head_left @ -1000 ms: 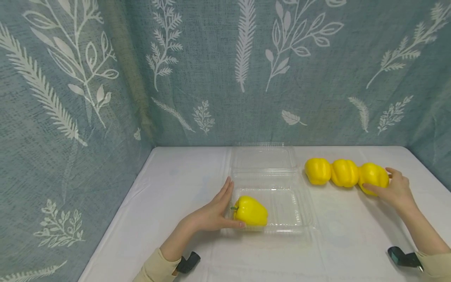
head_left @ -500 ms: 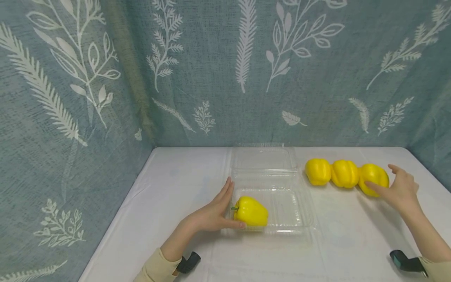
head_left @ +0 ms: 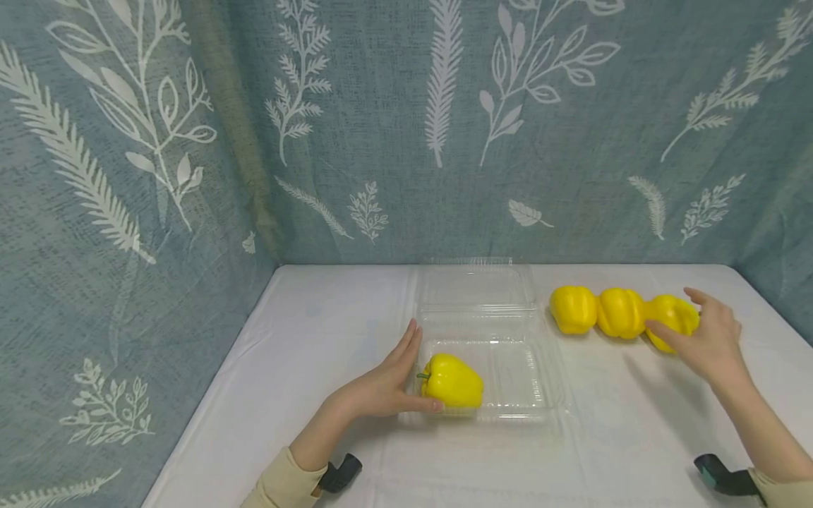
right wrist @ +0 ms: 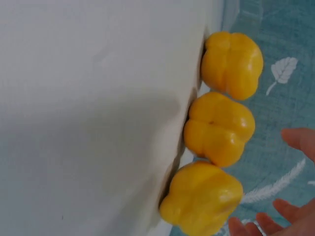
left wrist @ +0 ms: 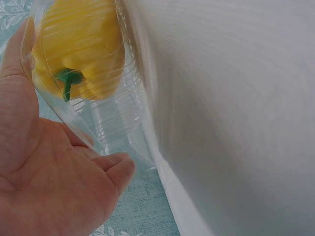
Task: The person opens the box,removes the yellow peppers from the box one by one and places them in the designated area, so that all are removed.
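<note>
A clear plastic clamshell container (head_left: 508,413) lies unfolded on the table. One yellow bell pepper (head_left: 452,381) rests on its side in the left part of its base, the green stem pointing left. At the near left corner, my left hand (head_left: 381,388) touches the container, thumb along the front rim and fingers extended along the left side. My right hand (head_left: 714,342) hovers over the rightmost yellow bell pepper (right wrist: 202,197), thumb and fingers spread. In the right wrist view, a gap separates its fingers from that pepper.
Left of the rightmost pepper stand a middle pepper (head_left: 621,312) and a left pepper (head_left: 573,309), in a close row. The container's lid (head_left: 476,286) extends toward the back. A patterned blue-green curtain (head_left: 394,141) borders the white table (head_left: 343,303).
My right hand first drew back rightward from the rightmost pepper, then came back left over it. The pepper itself stays in the row. My left hand and the container have not moved.
</note>
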A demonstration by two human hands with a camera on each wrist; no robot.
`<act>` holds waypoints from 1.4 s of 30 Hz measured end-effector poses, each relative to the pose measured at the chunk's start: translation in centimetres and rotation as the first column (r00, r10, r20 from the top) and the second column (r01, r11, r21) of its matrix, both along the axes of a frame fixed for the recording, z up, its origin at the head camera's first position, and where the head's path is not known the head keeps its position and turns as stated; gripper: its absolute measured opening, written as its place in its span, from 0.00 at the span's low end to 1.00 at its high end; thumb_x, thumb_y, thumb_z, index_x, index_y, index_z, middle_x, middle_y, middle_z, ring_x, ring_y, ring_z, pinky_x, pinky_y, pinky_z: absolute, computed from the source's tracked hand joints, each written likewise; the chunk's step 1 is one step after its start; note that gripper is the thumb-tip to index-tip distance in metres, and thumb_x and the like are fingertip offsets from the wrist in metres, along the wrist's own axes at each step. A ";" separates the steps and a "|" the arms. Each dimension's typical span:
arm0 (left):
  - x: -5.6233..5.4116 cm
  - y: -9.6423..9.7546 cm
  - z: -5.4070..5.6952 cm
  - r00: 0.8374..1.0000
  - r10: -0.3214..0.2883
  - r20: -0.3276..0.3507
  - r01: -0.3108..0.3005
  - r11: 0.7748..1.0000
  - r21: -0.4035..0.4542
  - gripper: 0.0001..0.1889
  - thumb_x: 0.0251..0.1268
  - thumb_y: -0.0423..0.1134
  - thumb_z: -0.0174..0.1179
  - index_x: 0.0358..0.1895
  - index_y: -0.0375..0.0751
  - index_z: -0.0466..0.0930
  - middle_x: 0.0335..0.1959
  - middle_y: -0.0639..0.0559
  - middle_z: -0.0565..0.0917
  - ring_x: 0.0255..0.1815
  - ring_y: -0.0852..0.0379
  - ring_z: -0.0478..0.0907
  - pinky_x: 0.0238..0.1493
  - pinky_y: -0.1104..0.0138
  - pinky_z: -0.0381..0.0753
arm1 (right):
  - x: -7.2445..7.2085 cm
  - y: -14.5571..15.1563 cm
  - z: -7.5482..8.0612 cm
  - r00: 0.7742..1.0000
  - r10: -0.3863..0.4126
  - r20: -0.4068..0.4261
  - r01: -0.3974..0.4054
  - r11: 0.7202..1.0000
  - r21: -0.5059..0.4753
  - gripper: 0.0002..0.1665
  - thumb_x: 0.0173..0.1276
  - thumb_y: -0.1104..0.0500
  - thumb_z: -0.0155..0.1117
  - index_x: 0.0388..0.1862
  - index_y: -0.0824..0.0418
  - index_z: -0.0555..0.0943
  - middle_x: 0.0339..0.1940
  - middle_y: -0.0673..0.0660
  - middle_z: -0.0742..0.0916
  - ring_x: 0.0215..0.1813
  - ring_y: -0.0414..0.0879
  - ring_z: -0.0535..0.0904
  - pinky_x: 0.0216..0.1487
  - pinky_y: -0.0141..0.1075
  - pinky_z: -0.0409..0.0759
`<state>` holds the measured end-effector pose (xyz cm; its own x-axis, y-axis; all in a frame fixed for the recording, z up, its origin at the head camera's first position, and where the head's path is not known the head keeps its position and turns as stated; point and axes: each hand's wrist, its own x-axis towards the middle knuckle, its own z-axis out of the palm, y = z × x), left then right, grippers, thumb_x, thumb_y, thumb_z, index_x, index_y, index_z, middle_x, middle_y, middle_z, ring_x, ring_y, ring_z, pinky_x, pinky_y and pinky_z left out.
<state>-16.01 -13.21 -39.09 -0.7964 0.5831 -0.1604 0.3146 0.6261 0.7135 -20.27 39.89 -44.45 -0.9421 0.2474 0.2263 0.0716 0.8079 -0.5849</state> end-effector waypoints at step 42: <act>0.0 0.0 0.0 1.000 -0.003 -0.005 0.003 1.000 -0.003 0.64 0.54 0.61 0.69 0.78 0.38 0.29 0.77 0.42 0.24 0.78 0.40 0.31 0.73 0.46 0.48 | 4.7 -15.6 8.9 0.899 0.435 0.053 -0.392 0.852 -0.346 0.53 0.65 0.50 0.70 0.78 0.63 0.50 0.75 0.64 0.60 0.69 0.64 0.62 0.61 0.56 0.72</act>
<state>-15.96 -13.26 -39.14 -0.7951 0.5853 -0.1587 0.3201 0.6273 0.7099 -15.54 24.28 -35.52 -0.9881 -0.1334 0.0768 -0.1383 0.5497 -0.8238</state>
